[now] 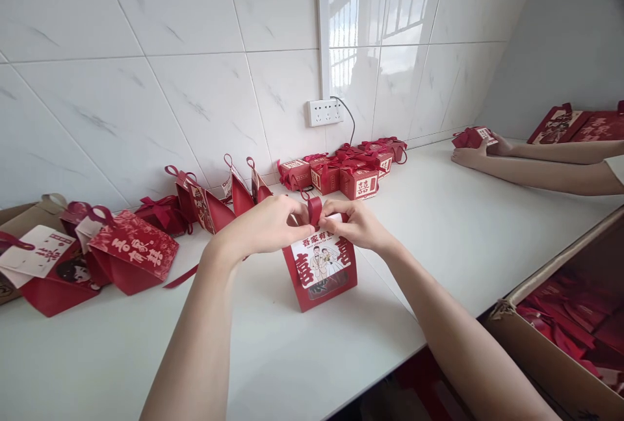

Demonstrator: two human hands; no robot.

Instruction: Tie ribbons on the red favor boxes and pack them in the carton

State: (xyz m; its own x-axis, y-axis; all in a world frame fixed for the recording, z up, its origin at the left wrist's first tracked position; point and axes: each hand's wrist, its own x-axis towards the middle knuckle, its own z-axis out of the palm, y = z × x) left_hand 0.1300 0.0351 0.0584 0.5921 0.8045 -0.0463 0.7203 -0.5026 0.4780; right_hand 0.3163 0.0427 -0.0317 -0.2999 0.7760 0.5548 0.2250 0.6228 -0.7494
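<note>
A red gift box (322, 268) with a cartoon couple printed on its white panel stands upright on the white table (273, 356). A dark red ribbon loop (314, 210) rises from its top. My left hand (280, 223) pinches the loop's base from the left, thumb and fingertips together. From the right, my right hand (353, 223) pinches at the same ribbon and the box's top edge, its fingertips a short gap from the left ones. The exact ribbon ends between the fingers are partly hidden.
Several red boxes (134, 252) and open bags line the wall at left. More ribboned boxes (359, 182) are clustered at centre back. Another person's hands (475, 151) hold a small red box at right. A cardboard box (560, 343) is at lower right.
</note>
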